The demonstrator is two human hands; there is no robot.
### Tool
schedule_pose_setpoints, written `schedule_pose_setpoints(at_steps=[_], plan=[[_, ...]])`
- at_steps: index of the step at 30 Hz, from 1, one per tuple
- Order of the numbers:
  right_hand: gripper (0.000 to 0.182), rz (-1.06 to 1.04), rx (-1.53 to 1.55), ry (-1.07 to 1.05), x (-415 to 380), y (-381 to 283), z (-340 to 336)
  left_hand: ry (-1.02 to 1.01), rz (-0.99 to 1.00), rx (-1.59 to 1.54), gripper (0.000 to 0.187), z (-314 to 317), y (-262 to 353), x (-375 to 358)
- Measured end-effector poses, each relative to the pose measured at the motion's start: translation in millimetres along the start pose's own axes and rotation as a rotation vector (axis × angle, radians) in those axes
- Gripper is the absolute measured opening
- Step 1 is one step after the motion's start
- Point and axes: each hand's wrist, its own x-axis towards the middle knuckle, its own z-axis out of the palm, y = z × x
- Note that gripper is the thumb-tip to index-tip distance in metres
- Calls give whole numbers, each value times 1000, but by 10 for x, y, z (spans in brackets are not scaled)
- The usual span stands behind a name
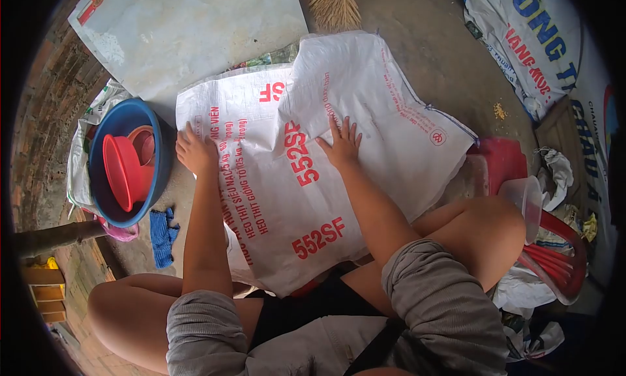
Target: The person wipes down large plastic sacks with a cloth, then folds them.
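A white woven sack (365, 174) with red print lies spread out in front of my crossed legs. My right hand (342, 144) rests palm down on the sack's middle, its fingers spread apart. At the sack's left edge my left hand (195, 151) lies on the material with its fingers stretched out. The sack has a fold running down its middle. Its right side has a dark-stitched edge, and its lower end lies against my lap.
A blue basin (162, 174) holding red plastic bowls stands left. Below it lies a blue glove (161, 236). A pale metal sheet (195, 30) and a straw broom (332, 8) are at the back. Printed sacks (541, 43) and a red plastic stool (554, 259) are right.
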Motion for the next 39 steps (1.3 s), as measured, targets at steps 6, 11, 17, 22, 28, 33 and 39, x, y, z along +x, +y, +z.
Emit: schedule_pose_setpoints(at_steps=[6,11,17,22,28,33,39], plan=[[79,167,85,-5,-80,7,88,-393,344,143,50,324,399,-473],[75,210,93,-50,-34,38,115,-658,140,176,58,386,233,-518],[67,254,19,-114,90,270,15,-732,-261,152,62,498,-97,-372],[65,291,-21,-76,174,407,-8,-782,-341,160,63,553,-247,-110],[65,382,-156,-49,315,383,21,-282,-361,-85,56,676,-617,-174],[66,430,-234,-58,405,368,26,-222,-552,-334,54,933,-1128,-272],[67,427,-229,-27,433,428,132,-642,-558,-47,64,934,-903,-254]])
